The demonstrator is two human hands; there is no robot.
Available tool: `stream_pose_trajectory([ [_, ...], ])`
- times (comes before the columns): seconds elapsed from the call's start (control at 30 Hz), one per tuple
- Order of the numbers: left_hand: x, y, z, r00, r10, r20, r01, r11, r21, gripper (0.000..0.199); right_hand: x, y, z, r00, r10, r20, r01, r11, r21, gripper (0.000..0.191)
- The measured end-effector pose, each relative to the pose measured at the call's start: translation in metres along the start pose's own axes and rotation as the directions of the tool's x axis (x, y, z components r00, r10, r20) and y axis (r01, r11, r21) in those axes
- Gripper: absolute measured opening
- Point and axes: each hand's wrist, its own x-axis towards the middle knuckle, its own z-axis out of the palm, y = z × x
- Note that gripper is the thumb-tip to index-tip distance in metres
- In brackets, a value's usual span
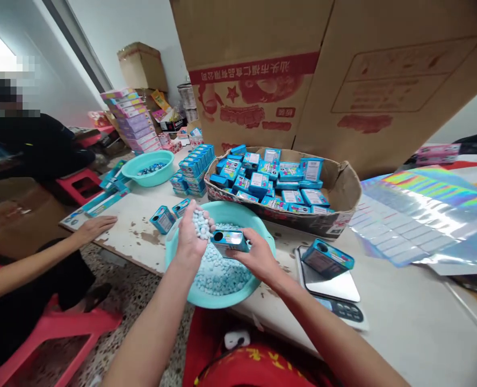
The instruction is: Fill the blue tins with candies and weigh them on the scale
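Over the turquoise basin point(231, 303), my left hand point(188, 242) is cupped around a heap of small pale-blue candy balls point(201, 224). My right hand point(259, 253) grips a small blue candy box point(229, 240) between thumb and fingers. A dark round hole shows at the box's left end, close beside the heap. More pale-blue candy balls point(222, 275) fill the basin below both hands. Two similar blue boxes point(163, 220) stand just left of the basin. To the right, another blue box point(327, 259) rests tilted on a kitchen scale point(349, 287).
A cut-down carton point(349, 199) of blue boxes sits behind the basin, before a large cardboard box point(254, 32). Further left are stacked blue boxes point(196, 164) and a second basin point(168, 171). A co-worker's hand point(97, 227) rests on the table's left edge. Shiny film point(427, 215) lies right.
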Motion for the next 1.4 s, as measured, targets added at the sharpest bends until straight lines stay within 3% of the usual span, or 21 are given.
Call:
stream_pose_trajectory([
  [0.1,0.001,-0.008,-0.002,0.994,0.081,-0.074,-0.077,0.995,0.064,0.034,0.003,0.008,0.019,1.0,-0.003,0.005,0.004,0.993,-0.116,0.033],
  [0.23,0.003,-0.019,-0.007,0.986,0.148,-0.083,-0.139,0.985,0.102,0.034,0.003,0.008,0.02,0.998,0.006,0.062,0.008,0.976,-0.22,0.035],
  [0.67,0.001,-0.026,-0.009,0.961,0.273,-0.037,-0.257,0.937,0.236,0.028,0.003,0.01,0.017,1.0,0.009,-0.006,-0.01,0.976,-0.216,0.036],
  [0.9,0.001,-0.029,-0.01,0.96,0.281,0.014,-0.273,0.922,0.273,0.024,0.007,0.007,0.018,0.998,0.028,0.059,-0.013,0.969,-0.247,0.035],
  [1.07,0.002,-0.03,-0.009,0.95,0.311,-0.02,-0.291,0.909,0.299,0.023,0.008,0.004,0.016,0.998,0.021,0.059,-0.005,0.965,-0.264,0.031],
  [1.23,0.001,-0.033,-0.01,0.944,0.326,0.037,-0.324,0.905,0.275,0.026,0.008,0.003,0.015,0.995,0.008,0.095,0.017,0.966,-0.258,0.027],
  [1.4,-0.004,-0.034,-0.008,0.967,0.216,0.136,-0.247,0.926,0.284,0.031,0.011,0.007,0.015,0.997,0.039,0.069,-0.023,0.974,-0.225,0.03],
])
